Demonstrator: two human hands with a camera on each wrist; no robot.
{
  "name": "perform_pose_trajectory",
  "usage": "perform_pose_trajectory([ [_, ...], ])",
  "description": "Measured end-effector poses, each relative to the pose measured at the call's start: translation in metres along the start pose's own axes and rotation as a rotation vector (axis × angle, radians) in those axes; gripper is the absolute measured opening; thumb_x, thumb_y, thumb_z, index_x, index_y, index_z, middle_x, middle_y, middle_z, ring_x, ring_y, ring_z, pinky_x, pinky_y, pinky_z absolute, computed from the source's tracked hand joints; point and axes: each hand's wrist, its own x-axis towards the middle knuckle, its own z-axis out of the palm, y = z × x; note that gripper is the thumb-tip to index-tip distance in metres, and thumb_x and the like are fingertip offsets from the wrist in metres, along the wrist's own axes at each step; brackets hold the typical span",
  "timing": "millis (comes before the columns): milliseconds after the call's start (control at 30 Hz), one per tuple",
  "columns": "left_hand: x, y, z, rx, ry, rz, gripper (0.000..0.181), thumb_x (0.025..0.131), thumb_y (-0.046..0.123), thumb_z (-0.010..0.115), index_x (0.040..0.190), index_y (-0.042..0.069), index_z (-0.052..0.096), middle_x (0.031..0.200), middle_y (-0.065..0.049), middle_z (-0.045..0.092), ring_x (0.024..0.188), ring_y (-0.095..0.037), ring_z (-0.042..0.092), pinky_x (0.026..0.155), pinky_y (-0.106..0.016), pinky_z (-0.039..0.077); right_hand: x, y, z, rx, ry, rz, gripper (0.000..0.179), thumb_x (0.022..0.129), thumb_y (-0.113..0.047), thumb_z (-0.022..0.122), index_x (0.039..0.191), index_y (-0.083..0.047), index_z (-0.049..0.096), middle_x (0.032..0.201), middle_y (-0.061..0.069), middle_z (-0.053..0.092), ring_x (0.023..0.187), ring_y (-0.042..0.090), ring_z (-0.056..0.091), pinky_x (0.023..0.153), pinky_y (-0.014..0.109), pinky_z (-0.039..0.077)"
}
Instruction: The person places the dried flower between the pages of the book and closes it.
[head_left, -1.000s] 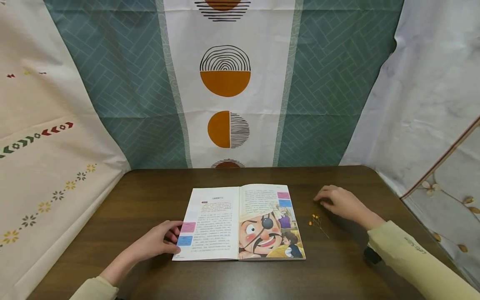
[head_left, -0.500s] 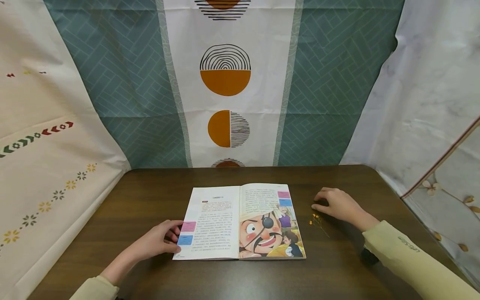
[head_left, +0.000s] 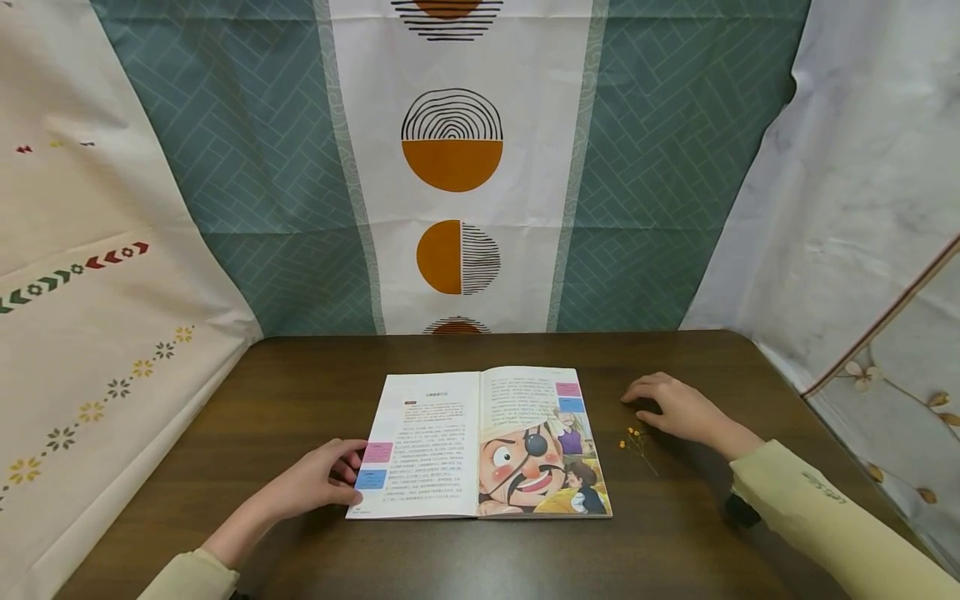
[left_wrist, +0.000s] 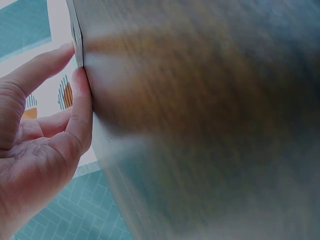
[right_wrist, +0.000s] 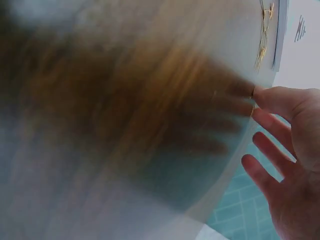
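1. I see a book (head_left: pixel 431 450) open on the table (head_left: pixel 300 383).
2. The left hand (head_left: pixel 309 482) touches its edge toward eight o'clock — fingers relaxed.
3. Yellow sprig (head_left: pixel 634 433) at three o'clock; right hand (head_left: pixel 677 407) just off its one o'clock — fingers loose, released.

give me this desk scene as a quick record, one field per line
surface: dark brown wooden table
book: open illustrated book, lying flat
right page: text above a cartoon moustached face with an eye patch
flowers: thin sprig with small yellow blooms, right of the book, apart from it
left hand: left hand touches the book's left edge
right hand: right hand rests on the table near the sprig, not touching it
backdrop: teal-and-white patterned cloth
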Motion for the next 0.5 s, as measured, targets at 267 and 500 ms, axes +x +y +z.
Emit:
perform_pose_trajectory([
  [267, -0.001, -0.001, 0.001, -0.005, -0.001, 0.014, 0.076, 0.079, 0.012, 0.082, 0.138, -0.012, 0.042, 0.109, -0.012, 0.051, 0.092, -0.015, 0.052, 0.073, -0.024, 0.053, -0.007, 0.007, 0.0, 0.053, 0.013, 0.029, 0.032, 0.084, -0.003, 0.074, 0.115, -0.012, 0.072, 0.103, 0.006, 0.068, 0.094, 0.022, 0.065, 0.081, 0.042, 0.056],
  [500, 0.001, -0.001, -0.001, 0.008, 0.004, -0.011, 0.078, 0.079, 0.016, 0.082, 0.14, -0.011, 0.042, 0.109, -0.011, 0.051, 0.093, -0.015, 0.052, 0.074, -0.023, 0.053, -0.015, 0.008, -0.001, 0.088, 0.031, 0.063, 0.022, 0.083, -0.003, 0.075, 0.104, -0.004, 0.074, 0.086, -0.002, 0.065, 0.074, 0.006, 0.057, 0.065, 0.026, 0.051],
])
